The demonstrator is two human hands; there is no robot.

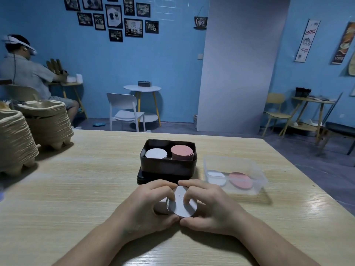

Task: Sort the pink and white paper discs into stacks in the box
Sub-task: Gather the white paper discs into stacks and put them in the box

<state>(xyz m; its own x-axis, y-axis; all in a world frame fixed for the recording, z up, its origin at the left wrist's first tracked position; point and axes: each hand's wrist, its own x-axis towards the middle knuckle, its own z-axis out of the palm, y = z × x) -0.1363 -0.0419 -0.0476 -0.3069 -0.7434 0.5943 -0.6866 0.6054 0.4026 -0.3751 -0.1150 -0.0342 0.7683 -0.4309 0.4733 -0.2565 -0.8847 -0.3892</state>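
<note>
Both my hands hold a small stack of white paper discs (181,205) just above the table, near its front. My left hand (148,204) curls round the stack's left side, and my right hand (209,203) curls round its right side, thumbs meeting below. Behind them stands a black box (168,166) on its black lid. Inside it a white stack (156,153) sits on the left and a pink stack (182,151) on the right.
A clear plastic tub (235,175) at the right holds a few white discs (216,178) and pink discs (242,180). Stacks of brown pulp trays (28,135) stand at the table's left. Another person sits at the far left, and chairs and small tables line the blue walls.
</note>
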